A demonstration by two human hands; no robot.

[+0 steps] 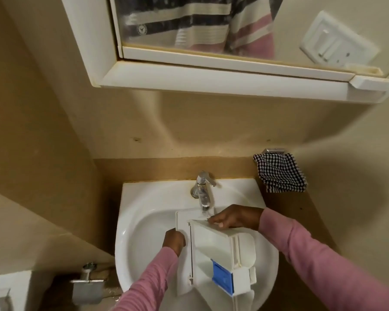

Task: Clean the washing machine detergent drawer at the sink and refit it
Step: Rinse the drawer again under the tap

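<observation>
Rinse step, I'd say. Drawer (213, 245) w/ blue insert (222, 279) is tilted over the sink (144, 198). Left hand (174, 240) has fingers curled round its left edge. Right hand (234, 217) grasps the far end under the tap (202, 187), water looks on. Next: turn it thru the stream, firm grip. No legible writing; shirt logo in mirror (189, 23) too blurred.

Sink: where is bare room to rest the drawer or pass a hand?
Bare basin between the left rim of the sink and the left hand; bare ledge flanks the faucet. Crowded below the spout, where the right hand grips the drawer.
</observation>
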